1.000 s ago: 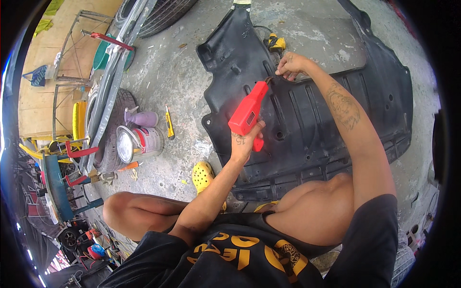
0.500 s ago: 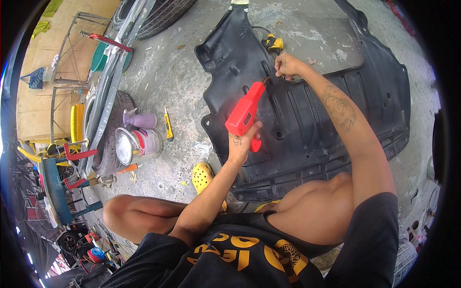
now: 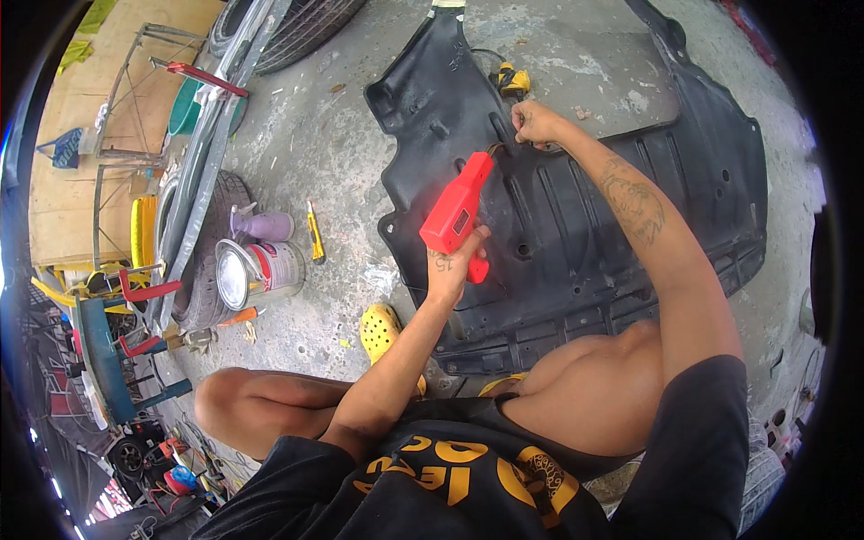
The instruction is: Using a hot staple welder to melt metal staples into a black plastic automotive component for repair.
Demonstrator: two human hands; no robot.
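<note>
A large black plastic car undertray [image 3: 594, 234] lies on the concrete floor in front of me, ribbed and with several holes. My left hand [image 3: 461, 261] is wrapped round the grip of a red pistol-shaped plastic welder [image 3: 457, 205]. Thin metal prongs at its nose reach toward the inner edge of the undertray's cutout. Close to those prongs, my right hand [image 3: 535, 124] is closed in a pinch over that edge. Whatever lies between its fingertips is hidden. Just beyond the right hand rests a yellow-and-black tool [image 3: 513, 81].
Left of the undertray lie a yellow utility knife [image 3: 315, 232], a paint can [image 3: 261, 274] and a purple spray bottle [image 3: 261, 223]. Tyres [image 3: 310, 31] and a long grey bar [image 3: 202, 162] with red clamps [image 3: 148, 286] stand farther left. My yellow clog [image 3: 380, 331] is beside the undertray.
The red plastic welder has shifted very slightly up and left. My right hand has moved a little left, still pinched at the undertray's edge.
</note>
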